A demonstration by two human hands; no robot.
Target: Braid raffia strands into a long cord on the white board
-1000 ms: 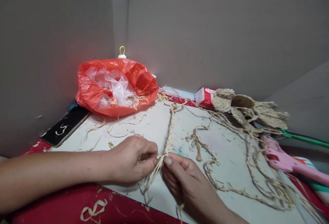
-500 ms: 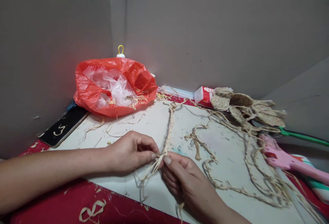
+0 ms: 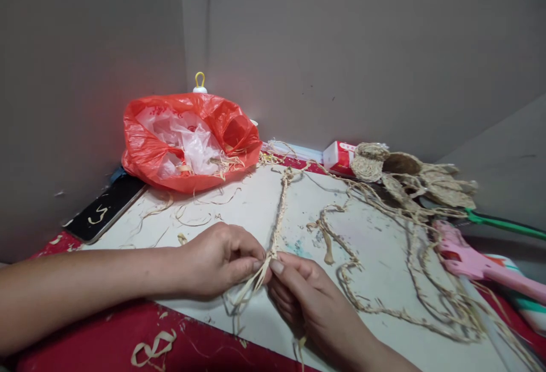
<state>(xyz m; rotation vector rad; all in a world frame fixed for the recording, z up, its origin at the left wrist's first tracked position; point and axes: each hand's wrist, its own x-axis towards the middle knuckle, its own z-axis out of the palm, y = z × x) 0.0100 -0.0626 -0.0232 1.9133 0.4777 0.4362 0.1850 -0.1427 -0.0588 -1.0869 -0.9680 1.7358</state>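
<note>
A pale straw braid (image 3: 278,219) runs from a knotted far end toward me across the white board (image 3: 251,207). At its near end, my left hand (image 3: 226,258) pinches strands between thumb and forefinger. Close beside it on the right, my right hand (image 3: 305,292) pinches the same near end, thumb on top and the other fingers curled. Loose straw strands (image 3: 245,295) fan out below and between the two hands. The exact strands under the fingertips are partly hidden. To the right lies a long thin braided cord (image 3: 350,281), looping over the board.
A red plastic bag (image 3: 145,158) with clear plastic and straw scraps stands at the back left, beside a black phone (image 3: 106,210). Coiled straw pieces (image 3: 369,161), a red-and-white box (image 3: 339,156) and a pink glue gun (image 3: 464,258) lie right. Straw curls (image 3: 153,349) litter the red surface.
My left hand has shifted slightly right and down, nearer the right fingertips. My right hand stays almost in place, and both still pinch the braid's near end.
</note>
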